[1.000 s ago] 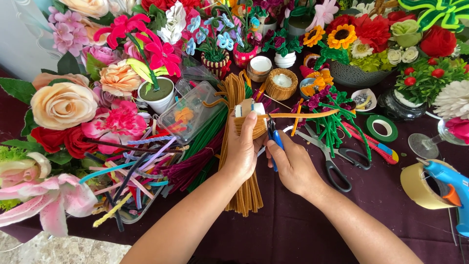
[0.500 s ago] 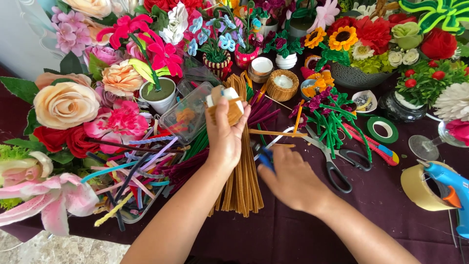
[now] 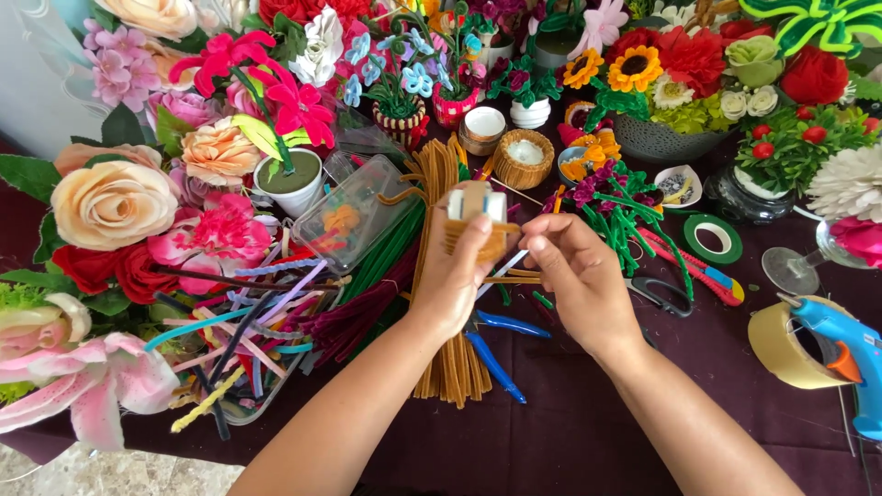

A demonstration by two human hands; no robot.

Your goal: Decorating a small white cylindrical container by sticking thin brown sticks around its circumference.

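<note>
Head view, near to far. Both forearms enter from the bottom edge over a dark maroon counter. Blue-handled pliers lie on the cloth just below the hands, untouched, beside a tan bundle of stems.

Left hand: closed around a small white block wrapped in tan stem; block stands upright above the fingers, thumb across its front. Right hand: just right of the block, fingertips pinched on a tan stem end leading to the wrap. Hands close together, not touching.

Further right: scissors, green tape roll, blue glue gun. Left: clear box, loose coloured stems. Far edge: flowers and small pots.
</note>
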